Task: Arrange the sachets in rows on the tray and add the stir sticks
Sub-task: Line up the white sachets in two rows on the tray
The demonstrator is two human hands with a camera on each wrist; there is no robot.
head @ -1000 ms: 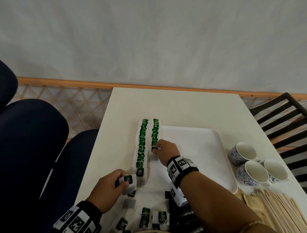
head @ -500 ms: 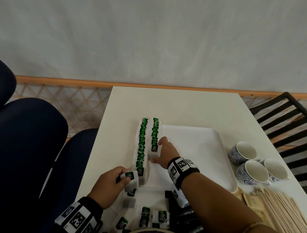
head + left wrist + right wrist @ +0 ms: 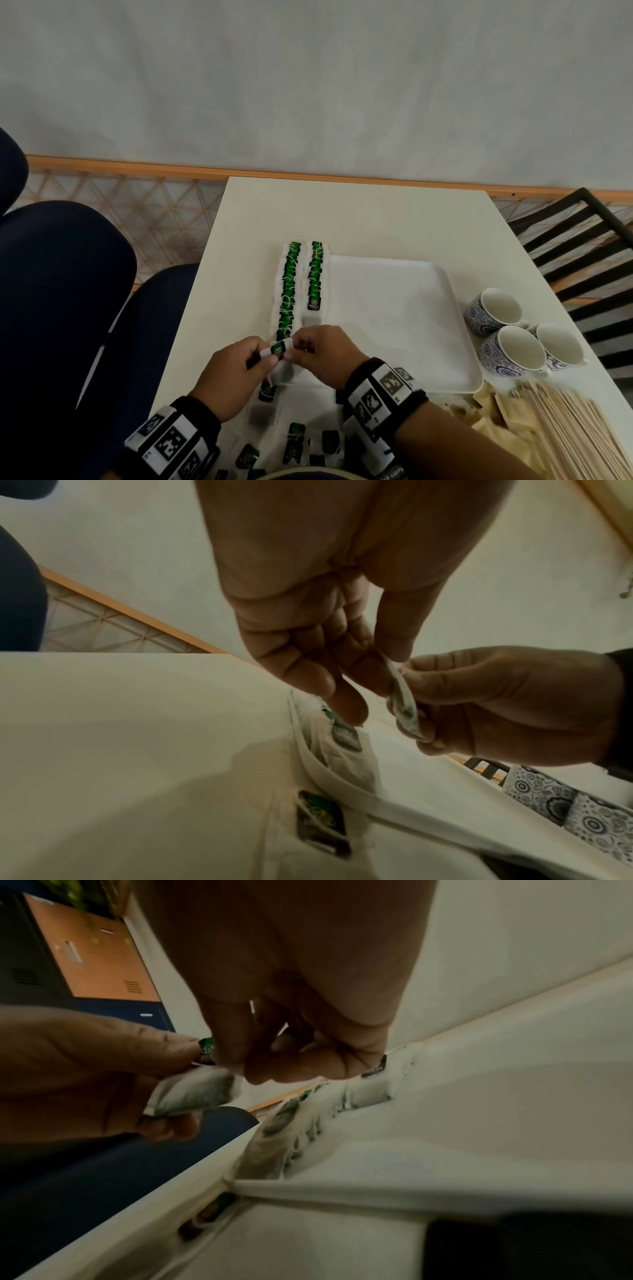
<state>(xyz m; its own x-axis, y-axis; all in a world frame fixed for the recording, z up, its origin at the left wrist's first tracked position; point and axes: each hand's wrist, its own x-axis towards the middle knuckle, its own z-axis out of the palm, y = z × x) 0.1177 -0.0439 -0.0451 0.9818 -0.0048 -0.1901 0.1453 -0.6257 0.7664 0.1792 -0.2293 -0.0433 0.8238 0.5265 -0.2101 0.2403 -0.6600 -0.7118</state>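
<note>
A: Entry, hands. The left hand [image 3: 230,371] and the right hand [image 3: 323,353] meet over the near left corner of the tray [image 3: 394,329], both pinching one sachet [image 3: 279,350] between them.

B: Grip detail?

A: In the left wrist view the left thumb and fingers clamp the sachet [image 3: 405,710] edge-on; the right fingertips [image 3: 424,685] hold its other side. It is lifted clear of the tray.

B: Sachets already placed?

A: Two rows on the tray's left side: the long outer row [image 3: 287,291] and the shorter inner row [image 3: 315,277], side by side.

B: Remaining stock?

A: Loose sachets [image 3: 294,442] lie on the bench [image 3: 359,219] under the wrists. The stir sticks [image 3: 575,428] lie on the bench at the near right, beside three cups [image 3: 513,342].
</note>
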